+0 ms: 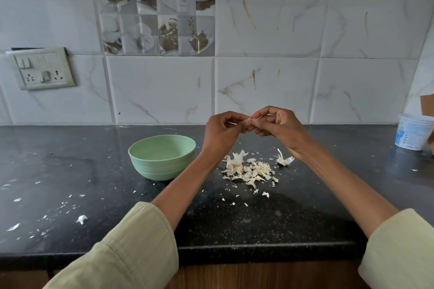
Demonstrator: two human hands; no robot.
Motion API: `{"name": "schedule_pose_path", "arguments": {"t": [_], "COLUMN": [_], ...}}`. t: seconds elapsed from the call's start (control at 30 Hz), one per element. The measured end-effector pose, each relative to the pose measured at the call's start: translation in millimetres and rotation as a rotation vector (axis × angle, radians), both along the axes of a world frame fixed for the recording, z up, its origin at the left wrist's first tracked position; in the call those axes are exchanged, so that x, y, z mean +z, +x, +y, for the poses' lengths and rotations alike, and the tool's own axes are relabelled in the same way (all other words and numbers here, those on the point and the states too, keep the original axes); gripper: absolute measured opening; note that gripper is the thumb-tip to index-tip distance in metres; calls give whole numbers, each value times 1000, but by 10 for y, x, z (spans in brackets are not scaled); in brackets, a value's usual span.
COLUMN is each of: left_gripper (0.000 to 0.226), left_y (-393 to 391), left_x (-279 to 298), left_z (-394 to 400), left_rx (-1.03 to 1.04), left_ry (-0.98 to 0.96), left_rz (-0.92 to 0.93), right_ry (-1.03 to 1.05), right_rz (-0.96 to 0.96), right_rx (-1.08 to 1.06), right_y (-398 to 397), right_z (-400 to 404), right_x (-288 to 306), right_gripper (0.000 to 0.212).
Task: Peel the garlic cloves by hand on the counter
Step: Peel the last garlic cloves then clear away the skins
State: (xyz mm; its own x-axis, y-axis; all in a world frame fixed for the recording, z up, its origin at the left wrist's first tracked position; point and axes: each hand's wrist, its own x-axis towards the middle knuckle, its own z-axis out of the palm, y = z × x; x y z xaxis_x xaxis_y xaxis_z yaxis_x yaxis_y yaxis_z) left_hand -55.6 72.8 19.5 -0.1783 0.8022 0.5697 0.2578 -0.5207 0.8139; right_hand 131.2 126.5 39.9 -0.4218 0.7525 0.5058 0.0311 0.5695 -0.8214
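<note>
Landmark: green bowl [162, 157].

Bench [70, 171], black stone: carries the bowl, with a heap of papery garlic skins [249, 169] just right of it and stray flakes to its left and front. A draught or a passing sleeve could likely scatter the skins further.

Left hand [220, 135] and right hand [280, 128]: raised above and right of the bowl, fingertips meeting. Each grip is curled in a pinch on one garlic clove [249, 122], held between them, well clear of the bench.

Risk: the clove is small and probably slick; a hard tug on the skin may flick it loose, missing the bowl.

Writing: white tub [412, 134], far right of the bowl, has blue print, too small to read.
</note>
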Motion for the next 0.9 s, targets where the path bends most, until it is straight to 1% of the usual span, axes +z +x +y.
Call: {"name": "schedule_pose_path", "arguments": {"t": [0.1,0.23,0.5,0.67,0.77,0.9], "left_gripper": [22,27,26,15,15,9], "left_y": [5,-13,-41,-52,-44,-43], "left_x": [2,-1,-9,-16,-19,-23], "left_z": [-6,14,32,37,29,24], "left_rx": [-87,-168,-201,-245,-266,-281], "left_ry": [-60,-98,-121,-156,-168,-188], "left_rz": [-133,-274,-288,-295,-311,-344], "right_ry": [140,249,463,463,437,420], "right_rz": [-26,-39,-127,-147,-134,-147], "right_rx": [-73,-67,-161,-139,-99,-61], "right_y": [10,-3,-15,-9,9,11], "right_z": [6,-30,-91,-103,-107,-103], "right_x": [10,36,50,51,59,63], "right_gripper": [11,10,12,12,10,8]}}
